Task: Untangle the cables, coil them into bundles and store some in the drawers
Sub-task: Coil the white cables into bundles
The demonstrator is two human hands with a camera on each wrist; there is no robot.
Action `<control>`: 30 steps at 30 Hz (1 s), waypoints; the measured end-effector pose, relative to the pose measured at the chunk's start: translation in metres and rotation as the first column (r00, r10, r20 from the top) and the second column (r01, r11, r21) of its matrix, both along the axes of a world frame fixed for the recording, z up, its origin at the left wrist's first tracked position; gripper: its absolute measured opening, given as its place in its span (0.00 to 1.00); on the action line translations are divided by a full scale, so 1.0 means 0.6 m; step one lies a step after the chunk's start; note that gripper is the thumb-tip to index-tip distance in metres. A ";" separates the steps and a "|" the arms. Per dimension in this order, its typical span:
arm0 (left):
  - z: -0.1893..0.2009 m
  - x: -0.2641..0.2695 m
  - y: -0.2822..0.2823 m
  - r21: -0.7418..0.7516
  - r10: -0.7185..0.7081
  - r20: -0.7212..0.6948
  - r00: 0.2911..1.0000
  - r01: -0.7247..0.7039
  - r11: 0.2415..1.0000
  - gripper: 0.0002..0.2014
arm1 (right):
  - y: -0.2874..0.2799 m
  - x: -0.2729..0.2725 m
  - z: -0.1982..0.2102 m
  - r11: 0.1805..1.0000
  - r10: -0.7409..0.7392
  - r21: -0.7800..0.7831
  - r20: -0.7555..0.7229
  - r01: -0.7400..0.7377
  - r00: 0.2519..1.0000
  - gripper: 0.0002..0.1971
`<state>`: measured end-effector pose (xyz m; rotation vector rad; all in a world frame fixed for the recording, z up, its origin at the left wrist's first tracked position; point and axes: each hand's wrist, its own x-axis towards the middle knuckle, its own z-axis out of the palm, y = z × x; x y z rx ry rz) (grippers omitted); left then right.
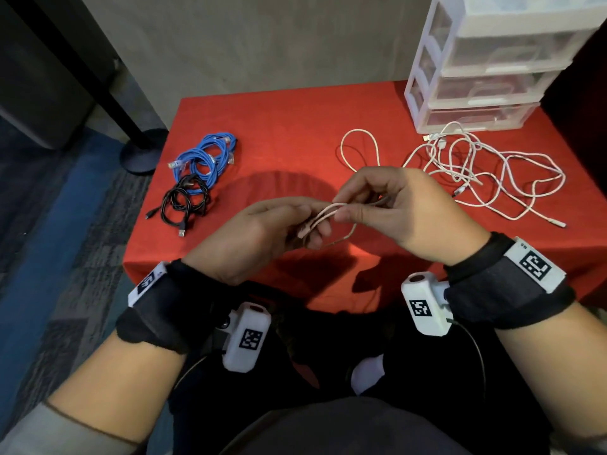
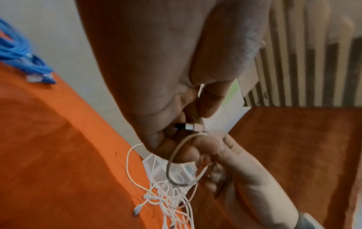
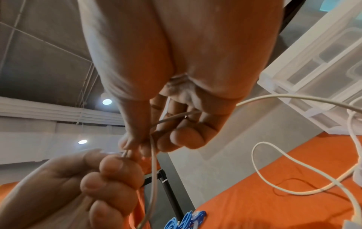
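A white cable [image 1: 331, 211] is being pinched between both hands above the worktop [image 1: 295, 126]. Left hand [image 1: 249, 238] is gripping the plug end and folds; right hand [image 1: 394, 208] is pinching the loop. Folds are lying left-right across the fingers; slack is trailing beyond the right hand, which is nearer it.

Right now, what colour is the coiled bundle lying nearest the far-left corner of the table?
Blue. The coiled bundle shows best in the head view, just behind a black one.

The drawer unit [image 1: 486, 70] is cut off at the top edge.
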<state>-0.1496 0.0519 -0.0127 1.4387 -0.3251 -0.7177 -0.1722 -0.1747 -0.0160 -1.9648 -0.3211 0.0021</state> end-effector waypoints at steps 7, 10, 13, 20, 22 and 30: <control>0.001 -0.007 0.007 -0.094 -0.041 -0.099 0.994 0.032 0.995 0.18 | 0.002 0.002 0.005 0.997 0.021 0.073 0.031 -0.023 0.999 0.05; 0.003 -0.005 0.000 -0.019 -0.016 -0.027 1.000 0.015 1.000 0.11 | 0.004 0.005 0.003 0.998 0.002 0.066 0.032 -0.004 0.999 0.04; -0.007 -0.002 -0.010 0.100 0.083 0.151 0.985 -0.099 0.990 0.05 | 0.005 0.006 0.004 1.000 -0.020 0.005 0.032 0.020 0.999 0.04; -0.022 0.005 -0.016 0.272 -0.037 0.796 0.604 -0.303 0.913 0.07 | 0.006 0.004 0.012 0.986 0.021 -0.165 0.025 -0.017 0.999 0.02; -0.023 0.007 -0.013 0.290 -0.082 0.848 0.524 -0.328 0.899 0.07 | 0.005 0.006 0.014 0.985 0.024 -0.174 0.023 -0.019 0.999 0.01; -0.013 0.000 -0.013 0.267 -0.048 0.519 0.853 -0.109 0.957 0.11 | 0.006 0.012 0.011 0.980 0.056 -0.195 0.034 -0.048 0.998 0.01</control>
